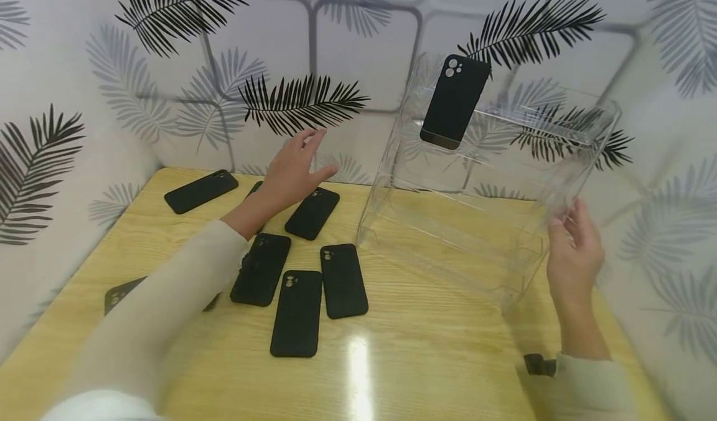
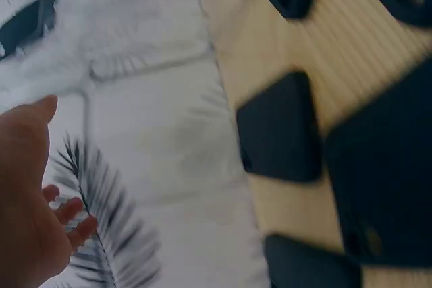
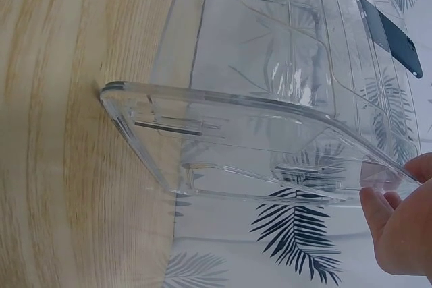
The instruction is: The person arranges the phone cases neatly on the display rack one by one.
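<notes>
A clear plastic tiered display stand stands on the right part of the table. My right hand grips its right side edge; in the right wrist view the thumb and fingers meet that side panel. High on the stand leans one black phone case, camera holes at the top. My left hand holds nothing, its fingers loosely extended in the air left of the stand. Below it lies a black phone case, apart from the hand. In the left wrist view the palm and fingers show at the left.
Several more black phone cases lie on the wooden table, among them one at the back left and one near the middle. My left sleeve partly covers another case. Leaf-patterned wall covering rises behind the table.
</notes>
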The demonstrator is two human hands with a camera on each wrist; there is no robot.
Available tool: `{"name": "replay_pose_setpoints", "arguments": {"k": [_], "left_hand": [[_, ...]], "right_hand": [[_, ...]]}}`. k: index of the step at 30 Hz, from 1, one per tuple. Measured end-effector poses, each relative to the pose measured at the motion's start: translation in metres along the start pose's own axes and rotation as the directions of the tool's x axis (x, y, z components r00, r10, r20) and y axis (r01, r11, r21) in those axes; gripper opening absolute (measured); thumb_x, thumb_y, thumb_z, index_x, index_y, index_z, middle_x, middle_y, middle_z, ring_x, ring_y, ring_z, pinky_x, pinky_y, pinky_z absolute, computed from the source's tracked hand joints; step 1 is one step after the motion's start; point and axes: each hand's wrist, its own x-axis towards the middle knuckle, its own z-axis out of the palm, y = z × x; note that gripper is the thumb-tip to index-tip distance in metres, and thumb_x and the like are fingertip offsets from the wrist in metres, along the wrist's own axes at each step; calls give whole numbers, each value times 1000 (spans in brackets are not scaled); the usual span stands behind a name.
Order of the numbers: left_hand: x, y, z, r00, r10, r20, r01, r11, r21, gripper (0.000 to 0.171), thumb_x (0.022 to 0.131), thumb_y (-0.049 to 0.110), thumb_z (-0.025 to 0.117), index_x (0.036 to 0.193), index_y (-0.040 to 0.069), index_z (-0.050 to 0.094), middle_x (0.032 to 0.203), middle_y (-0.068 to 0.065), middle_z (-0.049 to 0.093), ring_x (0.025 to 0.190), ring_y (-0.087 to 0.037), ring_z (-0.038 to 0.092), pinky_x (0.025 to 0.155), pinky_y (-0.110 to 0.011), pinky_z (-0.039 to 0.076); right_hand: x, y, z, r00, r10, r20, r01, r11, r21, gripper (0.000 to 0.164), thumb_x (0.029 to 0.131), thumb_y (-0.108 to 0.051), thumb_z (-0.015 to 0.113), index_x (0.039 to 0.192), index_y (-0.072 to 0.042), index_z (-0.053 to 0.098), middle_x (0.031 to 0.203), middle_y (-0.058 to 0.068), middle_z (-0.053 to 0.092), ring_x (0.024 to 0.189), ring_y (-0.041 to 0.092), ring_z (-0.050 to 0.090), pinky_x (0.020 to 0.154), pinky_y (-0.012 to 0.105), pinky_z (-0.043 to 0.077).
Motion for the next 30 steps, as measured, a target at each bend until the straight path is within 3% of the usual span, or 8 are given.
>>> {"name": "replay_pose_setpoints", "arguments": {"k": [5, 8, 13, 18, 24, 30], "left_hand": [[-10, -53, -7, 998, 18, 62, -25, 993, 120, 80, 98, 49, 62, 161, 14, 27, 158, -19, 33, 141, -42, 36, 111, -61, 36], [-16, -85, -14, 995, -12, 99, -4, 987, 158, 79, 98, 46, 63, 160, 12, 28, 157, -21, 34, 142, -44, 35, 113, -64, 32], [-31, -137, -22, 980, -121, 159, 102, 987, 123, 75, 100, 45, 59, 159, 10, 28, 159, -24, 29, 145, -48, 27, 114, -67, 27], [-48, -181, -28, 945, -223, 238, 207, 974, 90, 78, 102, 48, 55, 160, 6, 25, 160, -30, 22, 145, -53, 19, 114, -70, 22], [-60, -213, -20, 895, -281, 345, 265, 960, 93, 85, 101, 54, 52, 161, 3, 18, 160, -35, 15, 144, -59, 12, 113, -73, 17], [-66, -223, -15, 858, -311, 408, 302, 949, 88, 82, 104, 53, 46, 161, 4, 15, 162, -35, 10, 145, -61, 8, 112, -75, 15]], "right_hand": [[-1, 0, 0, 1000, -5, -2, 5, 1000, -14, 54, 103, -23, 55, 153, -34, 39, 151, 5, 49, 134, 14, 52, 114, 31, 41], [-1, 0, 0, 1000, -11, -3, 11, 1000, -9, 54, 103, -24, 56, 153, -33, 39, 152, 6, 48, 134, 13, 52, 113, 31, 42], [1, 1, 0, 1000, -28, -9, 28, 1000, -10, 53, 103, -24, 56, 153, -33, 40, 152, 6, 49, 132, 13, 53, 112, 29, 43], [3, 4, 1, 999, -44, -13, 43, 999, -16, 53, 102, -23, 56, 152, -32, 42, 149, 7, 50, 131, 14, 54, 110, 29, 44], [5, 5, -1, 999, -49, -18, 49, 999, -25, 53, 102, -23, 56, 152, -33, 42, 146, 8, 52, 130, 14, 55, 110, 30, 44], [5, 7, -2, 999, -45, -13, 45, 998, -43, 53, 103, -25, 56, 152, -34, 41, 148, 7, 52, 129, 13, 55, 109, 30, 44]]}}
